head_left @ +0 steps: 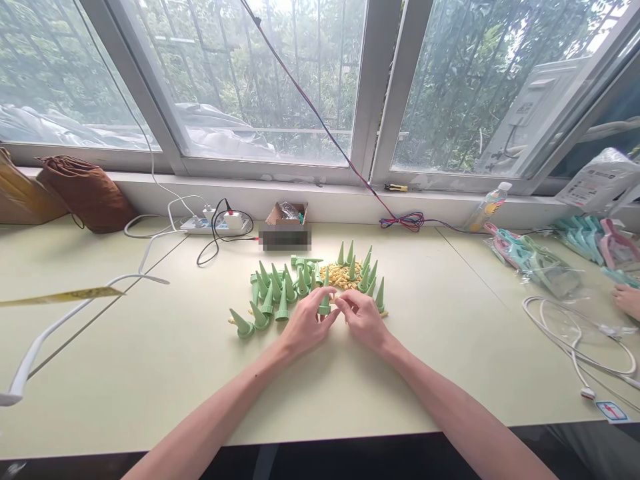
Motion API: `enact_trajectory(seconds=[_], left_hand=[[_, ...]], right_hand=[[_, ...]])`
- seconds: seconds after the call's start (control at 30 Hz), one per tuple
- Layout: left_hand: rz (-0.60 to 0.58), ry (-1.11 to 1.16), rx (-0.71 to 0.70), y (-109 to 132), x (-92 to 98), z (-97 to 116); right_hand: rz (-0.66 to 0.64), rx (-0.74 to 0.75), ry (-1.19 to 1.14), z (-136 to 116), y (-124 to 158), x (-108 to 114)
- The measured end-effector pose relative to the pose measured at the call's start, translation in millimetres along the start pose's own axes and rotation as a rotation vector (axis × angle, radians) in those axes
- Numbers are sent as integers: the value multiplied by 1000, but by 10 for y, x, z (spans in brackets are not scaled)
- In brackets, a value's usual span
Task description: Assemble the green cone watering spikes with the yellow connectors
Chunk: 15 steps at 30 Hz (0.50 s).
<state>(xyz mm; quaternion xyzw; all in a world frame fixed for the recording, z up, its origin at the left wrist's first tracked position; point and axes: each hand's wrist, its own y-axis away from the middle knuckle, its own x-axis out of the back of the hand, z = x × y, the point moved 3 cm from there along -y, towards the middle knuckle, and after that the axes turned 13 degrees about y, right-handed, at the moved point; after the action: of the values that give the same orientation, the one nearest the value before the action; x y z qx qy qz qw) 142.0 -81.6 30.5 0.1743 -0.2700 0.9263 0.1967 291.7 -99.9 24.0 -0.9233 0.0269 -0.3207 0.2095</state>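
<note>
Both my hands meet at the middle of the pale green table (150, 360). My left hand (306, 321) has its fingers curled round a green cone (325, 303). My right hand (361, 319) pinches at the same spot, touching the cone's base; whether a small piece sits in its fingertips I cannot make out. Several green cones (273, 293) stand and lie in a cluster just beyond my hands. A heap of small yellow pieces (340, 275) lies among them.
A small open cardboard box (287, 215) and a power strip (215, 223) with cables sit by the window sill. A brown bag (85, 192) is far left. Bagged pastel items (540, 263), a bottle (487, 207) and white cable (575, 340) lie right, with another person's hand (627, 300).
</note>
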Motion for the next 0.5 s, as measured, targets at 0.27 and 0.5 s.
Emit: enact_trajectory(seconds=[0.27,0.5], left_hand=[[27,-5,-10,-10,3,2],[-16,-2,2,-3,17,21]], right_hand=[[-15,-17,-71,-13,4,-5],[-16,-20,-65,5,7,-1]])
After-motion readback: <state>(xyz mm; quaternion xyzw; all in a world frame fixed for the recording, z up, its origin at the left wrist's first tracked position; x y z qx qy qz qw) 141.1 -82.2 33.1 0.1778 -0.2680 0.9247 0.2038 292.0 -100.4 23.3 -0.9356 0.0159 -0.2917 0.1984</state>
